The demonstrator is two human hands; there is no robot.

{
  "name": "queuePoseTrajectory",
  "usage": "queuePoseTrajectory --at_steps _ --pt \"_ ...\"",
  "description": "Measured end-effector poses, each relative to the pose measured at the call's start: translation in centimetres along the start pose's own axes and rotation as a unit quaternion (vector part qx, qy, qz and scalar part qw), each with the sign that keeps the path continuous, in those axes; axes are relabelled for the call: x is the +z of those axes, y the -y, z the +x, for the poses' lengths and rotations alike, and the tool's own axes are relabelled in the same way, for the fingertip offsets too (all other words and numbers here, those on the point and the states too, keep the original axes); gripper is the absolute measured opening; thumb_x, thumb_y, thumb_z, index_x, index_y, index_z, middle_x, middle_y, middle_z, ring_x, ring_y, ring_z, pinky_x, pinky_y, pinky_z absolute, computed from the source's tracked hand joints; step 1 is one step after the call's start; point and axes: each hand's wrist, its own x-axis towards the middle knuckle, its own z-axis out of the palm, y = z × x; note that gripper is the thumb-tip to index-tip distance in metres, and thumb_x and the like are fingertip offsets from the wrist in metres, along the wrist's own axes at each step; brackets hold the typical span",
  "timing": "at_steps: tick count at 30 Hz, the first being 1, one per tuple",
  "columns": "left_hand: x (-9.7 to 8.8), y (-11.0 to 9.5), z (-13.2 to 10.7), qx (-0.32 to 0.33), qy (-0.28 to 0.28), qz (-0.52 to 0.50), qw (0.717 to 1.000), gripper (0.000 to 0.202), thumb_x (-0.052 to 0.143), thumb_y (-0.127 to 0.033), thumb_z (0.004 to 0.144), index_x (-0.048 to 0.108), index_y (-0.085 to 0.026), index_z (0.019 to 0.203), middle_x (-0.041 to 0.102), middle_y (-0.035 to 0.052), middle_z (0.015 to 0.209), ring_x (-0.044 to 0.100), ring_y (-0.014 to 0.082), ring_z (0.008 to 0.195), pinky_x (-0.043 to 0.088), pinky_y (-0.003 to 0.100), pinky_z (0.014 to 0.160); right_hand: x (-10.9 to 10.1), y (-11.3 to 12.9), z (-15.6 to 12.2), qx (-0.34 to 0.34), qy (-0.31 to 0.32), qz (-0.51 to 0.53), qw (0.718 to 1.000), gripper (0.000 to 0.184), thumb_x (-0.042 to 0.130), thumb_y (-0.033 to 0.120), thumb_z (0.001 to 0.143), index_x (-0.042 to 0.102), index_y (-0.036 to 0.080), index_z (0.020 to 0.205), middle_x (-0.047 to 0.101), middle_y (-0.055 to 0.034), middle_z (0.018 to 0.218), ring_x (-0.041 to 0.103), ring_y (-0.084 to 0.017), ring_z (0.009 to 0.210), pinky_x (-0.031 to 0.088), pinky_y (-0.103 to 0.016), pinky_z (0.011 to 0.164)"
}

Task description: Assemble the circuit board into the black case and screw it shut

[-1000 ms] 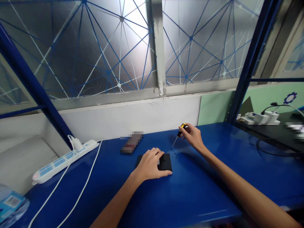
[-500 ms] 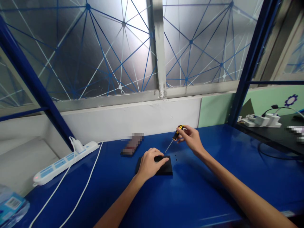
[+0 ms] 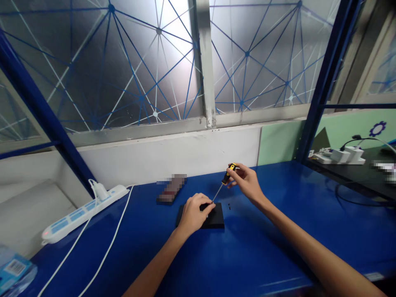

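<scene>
A flat black rectangular box (image 3: 219,220) lies on the blue table, partly covered by my left hand (image 3: 194,211). The thumb and fingertips of that hand come together in a pinch at the tip of a screwdriver; anything small between them is too tiny to make out. My right hand (image 3: 246,181) is closed around the black and yellow handle of the screwdriver (image 3: 218,191), which slants down to the left. Beside the box's right edge lie several tiny dark pieces, perhaps screws (image 3: 229,207).
A dark, blurred-out flat object (image 3: 172,189) lies behind the box. At the left are a white power strip (image 3: 83,213) with white cables and a clear plastic package (image 3: 15,268). White adapters (image 3: 346,154) stand on a black surface at the right.
My right hand has brought the screwdriver slightly down and left, so its tip now meets my left fingertips. My left thumb has closed in from its spread position.
</scene>
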Motion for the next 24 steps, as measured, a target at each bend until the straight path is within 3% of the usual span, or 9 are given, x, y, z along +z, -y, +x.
queuePoseTrajectory --at_steps 13,21,24 --pt "-0.18 -0.18 -0.06 -0.008 0.039 0.0 0.999 0.017 0.058 -0.024 0.09 0.074 -0.024 0.086 0.071 0.0024 0.093 0.064 0.0208 0.089 0.047 0.034 0.08 -0.21 0.53 -0.36 -0.048 0.03 -0.021 0.998 0.043 0.068 0.047 0.079 0.061 0.017 0.109 0.065 -0.0026 0.073 0.068 -0.021 0.063 0.059 -0.033 0.052" --pt "-0.22 0.05 -0.06 0.013 0.068 0.03 0.997 0.024 0.05 -0.03 0.095 0.074 -0.026 0.094 0.07 0.0025 0.099 0.063 0.0215 0.095 0.046 0.036 0.083 -0.14 0.72 -0.57 -0.055 0.036 -0.04 0.997 0.041 0.063 0.047 0.083 0.06 0.017 0.112 0.065 -0.0031 0.077 0.067 -0.02 0.064 0.059 -0.032 0.053" --pt "-0.22 0.11 -0.14 0.014 0.067 0.034 0.997 0.023 0.054 -0.037 0.093 0.072 -0.026 0.105 0.069 0.0035 0.105 0.062 0.0224 0.1 0.046 0.036 0.088 -0.21 0.54 -0.5 -0.055 0.03 -0.042 0.997 0.04 0.063 0.046 0.084 0.06 0.017 0.112 0.065 -0.0033 0.075 0.067 -0.02 0.063 0.059 -0.032 0.053"
